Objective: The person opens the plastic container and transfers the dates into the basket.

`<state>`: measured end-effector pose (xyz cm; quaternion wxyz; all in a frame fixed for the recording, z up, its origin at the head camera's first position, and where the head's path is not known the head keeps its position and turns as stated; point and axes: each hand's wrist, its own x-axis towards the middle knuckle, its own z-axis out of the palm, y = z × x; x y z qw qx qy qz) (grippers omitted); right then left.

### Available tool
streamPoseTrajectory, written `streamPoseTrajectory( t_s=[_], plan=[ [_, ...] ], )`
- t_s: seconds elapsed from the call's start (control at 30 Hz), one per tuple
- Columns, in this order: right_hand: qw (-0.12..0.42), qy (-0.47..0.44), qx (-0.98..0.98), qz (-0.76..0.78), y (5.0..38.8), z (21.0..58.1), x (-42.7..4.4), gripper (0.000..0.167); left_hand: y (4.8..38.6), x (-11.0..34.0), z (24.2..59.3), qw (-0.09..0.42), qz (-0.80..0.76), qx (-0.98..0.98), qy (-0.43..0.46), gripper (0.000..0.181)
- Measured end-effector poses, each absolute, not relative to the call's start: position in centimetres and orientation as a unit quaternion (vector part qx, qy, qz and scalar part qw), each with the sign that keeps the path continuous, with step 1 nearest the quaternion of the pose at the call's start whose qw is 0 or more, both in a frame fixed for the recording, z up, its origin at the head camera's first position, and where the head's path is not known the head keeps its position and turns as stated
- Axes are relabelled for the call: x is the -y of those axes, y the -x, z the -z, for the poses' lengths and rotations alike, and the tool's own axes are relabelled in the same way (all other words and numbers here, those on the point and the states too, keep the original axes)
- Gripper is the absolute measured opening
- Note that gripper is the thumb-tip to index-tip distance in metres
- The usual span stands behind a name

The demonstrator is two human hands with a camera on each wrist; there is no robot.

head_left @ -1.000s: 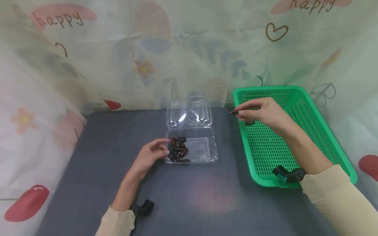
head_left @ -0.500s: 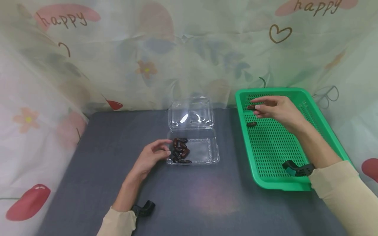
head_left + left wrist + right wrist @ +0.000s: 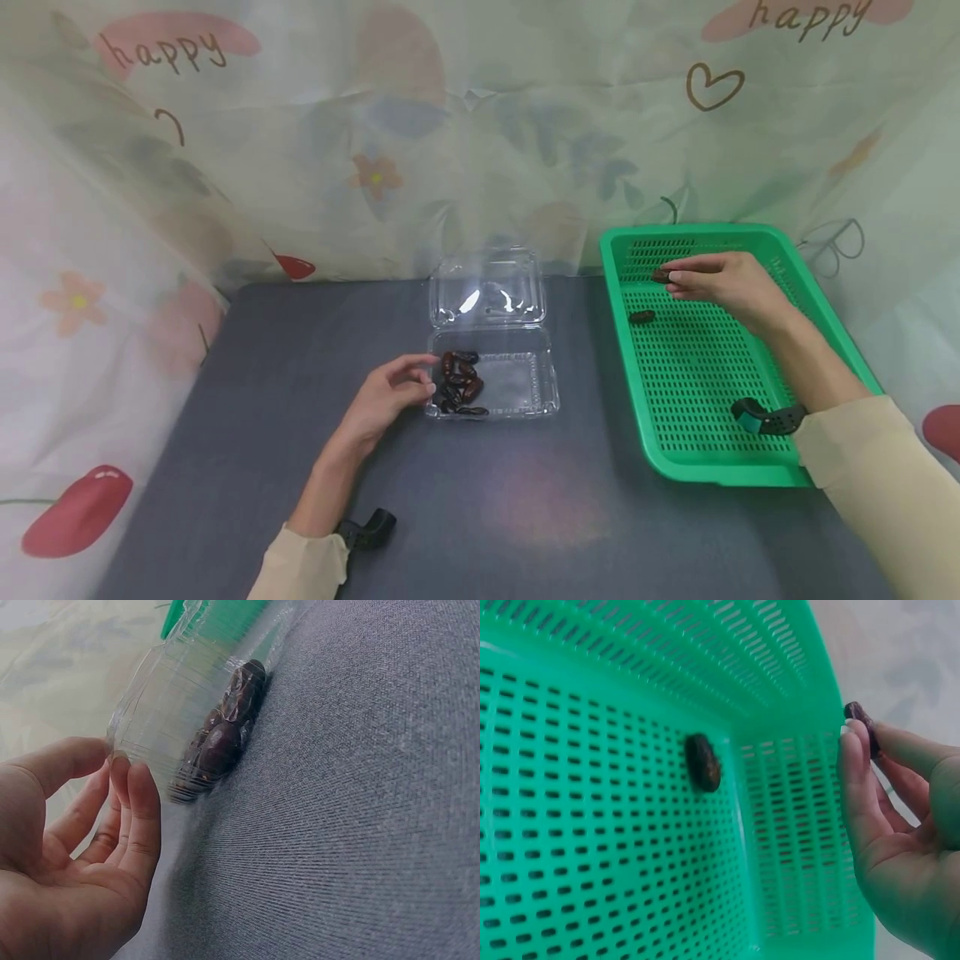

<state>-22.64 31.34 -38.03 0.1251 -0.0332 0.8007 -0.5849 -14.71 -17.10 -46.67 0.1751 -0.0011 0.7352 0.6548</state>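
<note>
Pinched at the fingertips of the right hand [image 3: 726, 282]: one wrinkled brown date [image 3: 661, 275], held above the green basket [image 3: 738, 473], over its ten-to-eleven o'clock part in the head view. Thumb and fingers close together, with only the date between; in the right wrist view, seen past the edge of the basket, against the pale cloth [image 3: 480, 142] behind. On the basket floor, at seven o'clock from the held date and near the nine-to-ten o'clock wall, a second date [image 3: 642, 317], lying flat and apart from the first.

Well off from the basket at nine o'clock, a clear plastic box [image 3: 513, 382], with its lid [image 3: 487, 292] folded back at twelve o'clock and marked by bright glare. Inside the box, heaped along the nine o'clock side, a pile of dates [image 3: 472, 388], touching and overlapping, too tangled to count.

At the box's nine o'clock edge, the left hand [image 3: 382, 398], fingers bent, fingertips at the rim; cannot tell whether pinching or only touching.

Under box and basket, a dark grey table [image 3: 465, 500]. Up at twelve o'clock on the cloth, printed flowers, "happy" twice and a heart [image 3: 715, 87]. On both arms, cream sleeves [image 3: 303, 562] and black wrist cameras [image 3: 371, 530].
</note>
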Motion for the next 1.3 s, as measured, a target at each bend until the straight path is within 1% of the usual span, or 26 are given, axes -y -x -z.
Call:
streamPoseTrajectory(
  t_s=[0.17, 0.4, 0.6, 0.8, 1.0, 1.3],
  plan=[
    [0.141, 0.027, -0.807, 0.573, 23.1, 38.9, -32.1, 0.051, 14.7, 17.1, 46.6, 0.174, -0.653, -0.737, -0.001, 0.044],
    [0.140, 0.006, -0.800, 0.583, 23.6, 40.8, -33.5, 0.048, 14.6, 17.0, 46.5, 0.176, -0.655, -0.735, 0.001, 0.044],
    [0.179, -0.021, -0.802, 0.569, 23.9, 42.1, -34.7, 0.050, 14.6, 17.0, 46.5, 0.176, -0.655, -0.735, 0.001, 0.041],
    [0.210, -0.023, -0.797, 0.566, 24.2, 43.3, -35.7, 0.051, 14.6, 17.1, 46.4, 0.174, -0.653, -0.737, 0.000, 0.042],
    [0.230, -0.047, -0.785, 0.573, 24.3, 44.4, -36.3, 0.050, 14.6, 17.0, 46.4, 0.177, -0.653, -0.736, 0.003, 0.043],
    [0.243, -0.034, -0.798, 0.550, 24.1, 44.6, -36.3, 0.049, 14.6, 17.0, 46.6, 0.173, -0.656, -0.734, 0.008, 0.042]
  ],
)
